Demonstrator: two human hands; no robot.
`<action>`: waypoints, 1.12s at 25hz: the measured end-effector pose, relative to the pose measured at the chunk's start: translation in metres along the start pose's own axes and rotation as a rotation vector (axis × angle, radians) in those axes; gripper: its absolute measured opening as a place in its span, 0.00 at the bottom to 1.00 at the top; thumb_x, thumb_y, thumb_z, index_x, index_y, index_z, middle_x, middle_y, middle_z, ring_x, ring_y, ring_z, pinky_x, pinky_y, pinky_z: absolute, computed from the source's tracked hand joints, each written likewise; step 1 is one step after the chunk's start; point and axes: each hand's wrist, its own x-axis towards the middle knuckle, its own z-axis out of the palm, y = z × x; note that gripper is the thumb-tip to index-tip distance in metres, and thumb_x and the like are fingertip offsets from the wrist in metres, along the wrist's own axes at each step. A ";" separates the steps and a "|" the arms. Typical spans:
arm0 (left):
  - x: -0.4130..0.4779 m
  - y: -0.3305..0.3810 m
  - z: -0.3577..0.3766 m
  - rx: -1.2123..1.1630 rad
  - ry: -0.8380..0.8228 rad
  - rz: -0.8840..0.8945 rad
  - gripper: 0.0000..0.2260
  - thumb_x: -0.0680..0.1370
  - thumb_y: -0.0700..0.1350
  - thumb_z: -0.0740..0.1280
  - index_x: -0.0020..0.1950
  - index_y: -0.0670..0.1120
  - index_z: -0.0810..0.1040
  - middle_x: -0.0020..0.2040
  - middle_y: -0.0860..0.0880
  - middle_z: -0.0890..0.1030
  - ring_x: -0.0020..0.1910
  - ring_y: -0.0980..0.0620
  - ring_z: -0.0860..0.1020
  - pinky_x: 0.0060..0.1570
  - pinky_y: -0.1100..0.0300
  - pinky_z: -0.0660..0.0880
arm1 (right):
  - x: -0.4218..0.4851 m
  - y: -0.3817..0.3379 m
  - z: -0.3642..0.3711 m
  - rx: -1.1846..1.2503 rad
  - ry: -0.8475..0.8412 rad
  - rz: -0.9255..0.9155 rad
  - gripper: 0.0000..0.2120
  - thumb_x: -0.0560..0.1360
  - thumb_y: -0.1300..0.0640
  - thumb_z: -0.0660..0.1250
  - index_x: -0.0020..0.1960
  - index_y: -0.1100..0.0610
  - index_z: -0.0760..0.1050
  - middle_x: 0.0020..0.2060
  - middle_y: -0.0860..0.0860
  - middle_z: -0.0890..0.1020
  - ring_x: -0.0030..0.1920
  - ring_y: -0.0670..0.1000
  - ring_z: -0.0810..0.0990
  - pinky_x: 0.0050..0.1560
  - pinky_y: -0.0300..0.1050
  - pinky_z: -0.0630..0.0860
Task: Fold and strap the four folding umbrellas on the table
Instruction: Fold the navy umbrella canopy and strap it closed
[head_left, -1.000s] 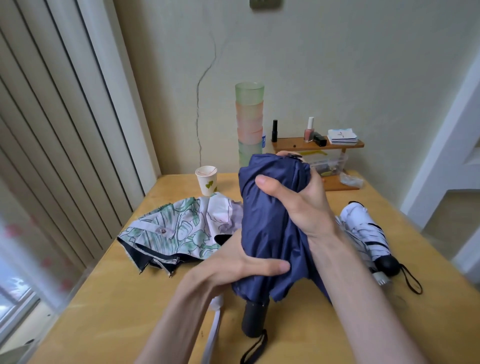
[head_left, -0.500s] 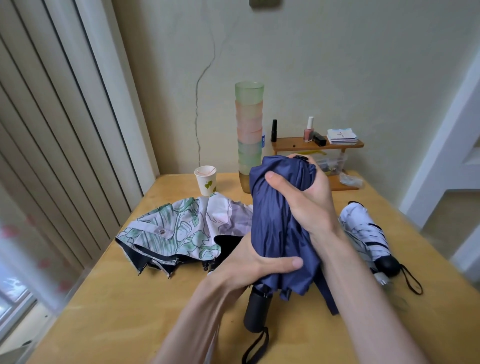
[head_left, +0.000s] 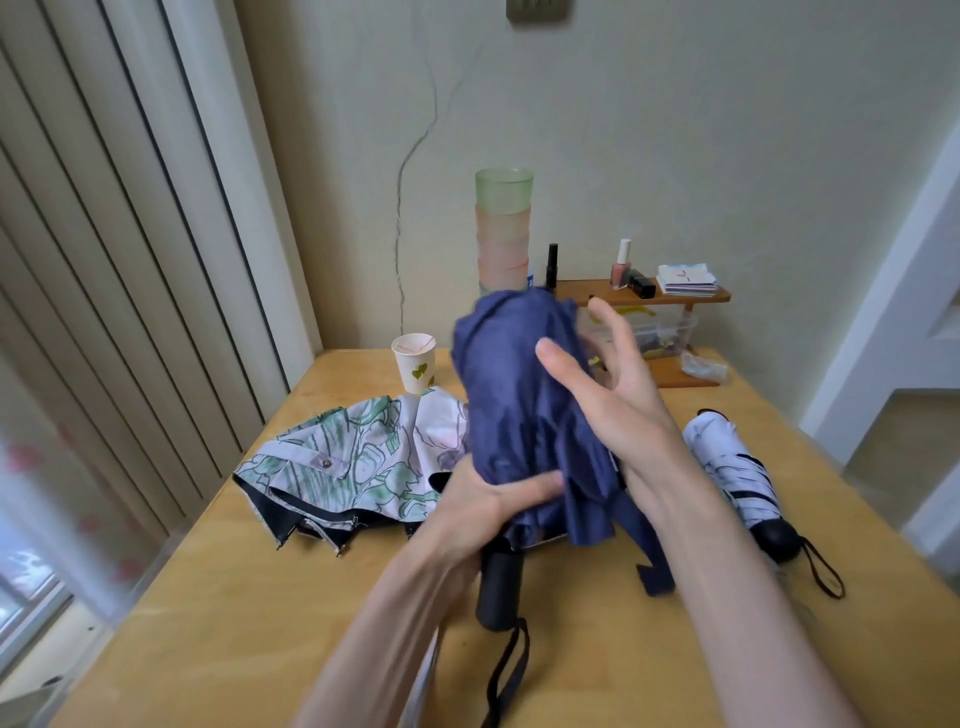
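Navy umbrella (head_left: 519, 415): crumpled matte fabric, upright at frame centre, black cylindrical handle (head_left: 501, 587) below. Left hand (head_left: 488, 499) grips lower folds. Right hand (head_left: 613, 395) beside upper folds, fingers (head_left: 610, 327) spread, holding nothing. Leaf-print umbrella (head_left: 358, 457) loose at left, white rolled umbrella (head_left: 727, 467) at right, on wooden table (head_left: 260, 597).

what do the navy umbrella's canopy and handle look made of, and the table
Navy canopy: thin matte fabric, probably synthetic, going by its soft creases. Handle: matte black, likely plastic or rubber. Table: pale wood, smooth satin finish, faint grain.
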 end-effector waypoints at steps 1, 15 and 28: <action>0.001 0.007 -0.007 -0.047 0.025 0.018 0.11 0.67 0.42 0.81 0.48 0.43 0.88 0.44 0.40 0.87 0.36 0.44 0.82 0.33 0.56 0.80 | -0.001 -0.001 -0.004 -0.060 -0.064 0.024 0.35 0.75 0.47 0.79 0.78 0.41 0.68 0.69 0.42 0.77 0.67 0.39 0.79 0.66 0.42 0.79; -0.002 0.035 -0.077 0.058 0.279 0.136 0.21 0.65 0.49 0.79 0.56 0.46 0.82 0.50 0.48 0.89 0.45 0.53 0.87 0.43 0.61 0.82 | 0.001 -0.003 -0.017 -0.139 -0.031 -0.166 0.13 0.73 0.47 0.77 0.54 0.51 0.83 0.45 0.53 0.87 0.45 0.47 0.84 0.49 0.38 0.77; 0.001 0.036 -0.080 -0.115 0.293 0.154 0.19 0.71 0.45 0.77 0.61 0.44 0.82 0.56 0.46 0.88 0.54 0.46 0.87 0.53 0.53 0.84 | 0.001 0.005 -0.018 -0.540 -0.241 -0.359 0.40 0.71 0.61 0.82 0.76 0.42 0.68 0.56 0.37 0.78 0.49 0.40 0.80 0.50 0.36 0.77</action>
